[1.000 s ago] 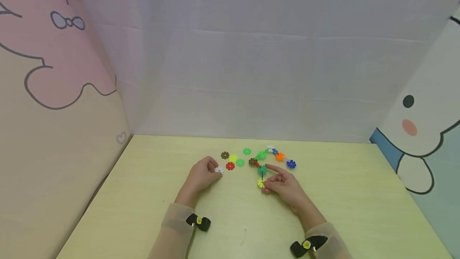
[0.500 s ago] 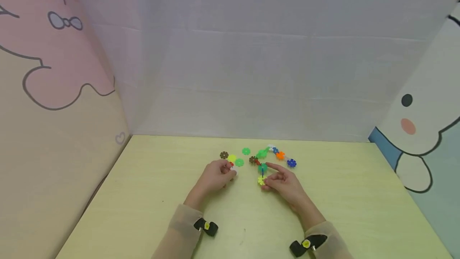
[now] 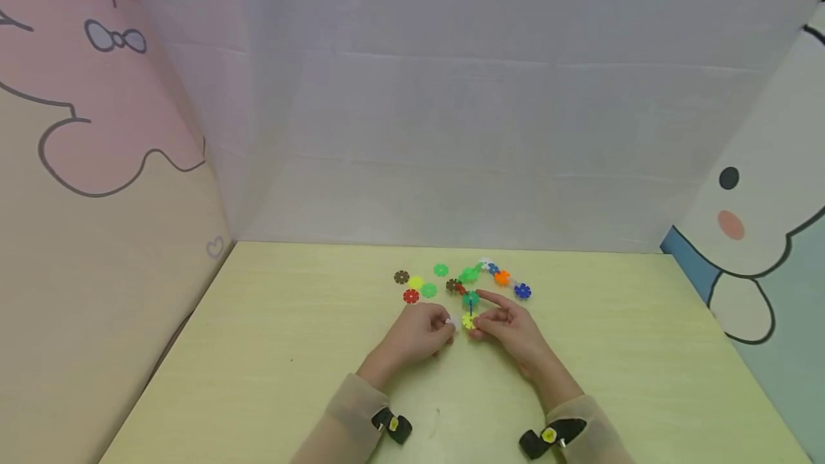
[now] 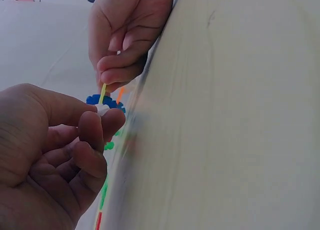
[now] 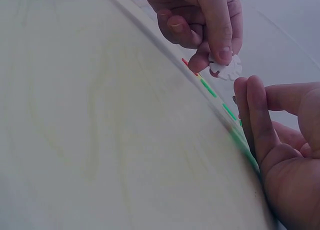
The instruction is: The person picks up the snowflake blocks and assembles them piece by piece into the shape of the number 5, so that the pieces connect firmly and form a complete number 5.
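Observation:
My left hand (image 3: 415,335) pinches a white notched disc (image 5: 227,67) between thumb and fingertips. Just to its right, my right hand (image 3: 512,331) pinches a yellow notched disc (image 3: 468,321), the near end of a linked chain. A blue disc (image 3: 470,308), seen edge-on, joins the yellow one to a teal disc (image 3: 471,298). Beyond that the chain runs through red, brown (image 3: 453,285), green (image 3: 469,275), white and blue discs to an orange disc (image 3: 502,277) and a dark blue disc (image 3: 523,291). In the head view the white disc is close beside the yellow one; touching, I cannot tell.
Loose discs lie flat left of the chain: a brown disc (image 3: 402,277), a yellow disc (image 3: 415,283), a red disc (image 3: 411,296) and two green ones, the nearer green disc (image 3: 429,290) among them. The pale wooden table (image 3: 612,349) meets a white curtain (image 3: 412,127) behind.
My left hand has carried the white disc rightward, past the red disc, up to the yellow disc. My right hand has stayed nearly still, holding the chain's end.

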